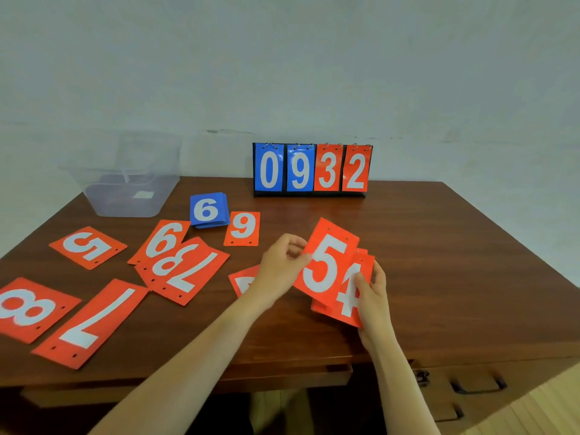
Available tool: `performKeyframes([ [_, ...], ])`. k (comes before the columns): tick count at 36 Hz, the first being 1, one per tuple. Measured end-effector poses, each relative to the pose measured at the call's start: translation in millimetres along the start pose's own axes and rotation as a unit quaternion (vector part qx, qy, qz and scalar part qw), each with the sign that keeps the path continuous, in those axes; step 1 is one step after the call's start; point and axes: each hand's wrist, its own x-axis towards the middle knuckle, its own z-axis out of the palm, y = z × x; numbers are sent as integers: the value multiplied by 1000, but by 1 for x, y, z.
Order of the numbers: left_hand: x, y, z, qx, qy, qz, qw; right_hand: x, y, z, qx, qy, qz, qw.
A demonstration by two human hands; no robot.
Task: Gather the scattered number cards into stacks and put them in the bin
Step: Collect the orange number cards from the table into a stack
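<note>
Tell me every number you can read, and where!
"0", "9", "3", "2": scoreboard
"6": blue stack
"9": lone red card
"5": far-left card
"6": rear pile card
"7": top pile card
"8": near-left card
"7": front card
"5": card in left hand
"4": card in right hand
Too blurred: bin label
Part hidden: middle pile card

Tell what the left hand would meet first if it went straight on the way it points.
The red 5 card that the left hand pinches; beyond it, bare table, then probably the scoreboard, though depth is unclear.
</note>
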Motion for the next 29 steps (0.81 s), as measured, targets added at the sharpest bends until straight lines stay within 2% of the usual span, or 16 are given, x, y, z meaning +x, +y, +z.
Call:
performKeyframes([
  [4, -9, -5, 14, 55, 13, 56, 997, -5, -9, 6, 18, 2, -12, 1000],
  [10, -14, -10, 26, 83, 10, 62, 995, -4, -8, 8, 0, -11, -34, 999],
  [14, 3, -19, 14, 114, -26, 0, 993, -1, -4, 9, -16, -8, -44, 999],
  [17, 23, -34, -8, 184, 23, -26, 982, -1, -7, 10, -8, 13, -40, 999],
  [19, 33, -45, -24, 279, -1, -69, 958, -5, -12, 12, -11, 24, -50, 998],
  [22, 42, -53, -43, 403, -81, -123, 903, -8, -18, 13, -14, 11, -51, 999],
  [29, 45, -57, -51, 394, -108, -171, 896, -3, -8, 16, -29, 16, -43, 999],
])
